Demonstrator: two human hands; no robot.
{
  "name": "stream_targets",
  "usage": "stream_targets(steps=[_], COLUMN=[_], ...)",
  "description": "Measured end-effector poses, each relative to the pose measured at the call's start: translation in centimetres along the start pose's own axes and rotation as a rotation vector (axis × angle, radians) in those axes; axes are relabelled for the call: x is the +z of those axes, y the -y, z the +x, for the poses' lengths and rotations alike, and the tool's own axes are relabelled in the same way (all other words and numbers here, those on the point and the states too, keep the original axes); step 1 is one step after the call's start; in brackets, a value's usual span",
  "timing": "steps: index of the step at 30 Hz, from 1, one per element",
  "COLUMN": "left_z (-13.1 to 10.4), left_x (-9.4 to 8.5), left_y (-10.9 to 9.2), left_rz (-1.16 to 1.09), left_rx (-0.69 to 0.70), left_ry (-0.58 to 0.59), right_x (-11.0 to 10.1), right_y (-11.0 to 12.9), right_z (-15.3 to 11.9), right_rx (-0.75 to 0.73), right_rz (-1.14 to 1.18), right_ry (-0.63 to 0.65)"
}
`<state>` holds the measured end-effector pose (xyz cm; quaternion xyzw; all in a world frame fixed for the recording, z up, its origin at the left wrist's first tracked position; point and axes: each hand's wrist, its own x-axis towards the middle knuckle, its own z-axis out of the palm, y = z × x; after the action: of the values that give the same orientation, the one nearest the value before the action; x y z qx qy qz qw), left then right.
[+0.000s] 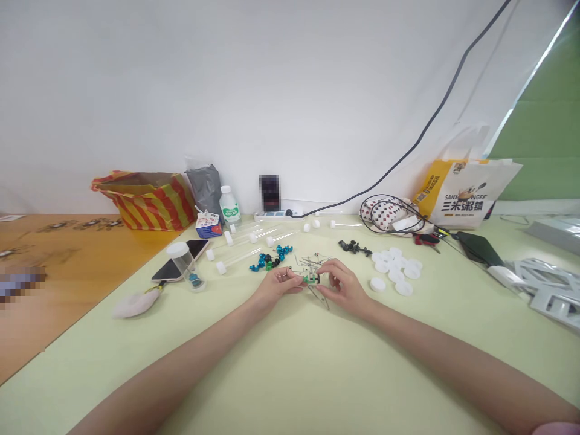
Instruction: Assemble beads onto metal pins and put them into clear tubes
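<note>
Nearest, bare pale green tabletop (290,368). Beyond, one green-and-black piece (312,279) between both hands, pinched by the left hand (277,286); right hand (345,286) bent about its black end, firmness of grip impossible to tell. Thin metal strips (321,297) close around, partly hidden by fingers. To the left, one white-lidded container (185,264), one phone (193,254) behind it, one cluster of blue pieces (261,261). To the right, at least eight white caps (395,266), some overlapping, near black pieces (354,247). Farther, at least six clear tubes (241,258), one bottle (230,208), two printed bags. Leftward, orange-brown wood surface (67,290). Behind everything, white wall (290,90) crossed by one dark cable (421,133).
</note>
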<state>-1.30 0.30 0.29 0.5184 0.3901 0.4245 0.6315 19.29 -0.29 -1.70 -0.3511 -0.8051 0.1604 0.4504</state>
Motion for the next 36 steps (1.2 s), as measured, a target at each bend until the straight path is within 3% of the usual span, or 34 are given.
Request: stream_targets(steps=[36], left_z=[0.42], left_x=[-0.31], left_y=[0.15], left_rz=[-0.036], left_rx=[-0.025], left_ry=[0.007], right_x=[-0.42], right_y=[0.56], right_z=[0.10], right_rx=[0.003], right_rz=[-0.083], right_ry=[-0.057])
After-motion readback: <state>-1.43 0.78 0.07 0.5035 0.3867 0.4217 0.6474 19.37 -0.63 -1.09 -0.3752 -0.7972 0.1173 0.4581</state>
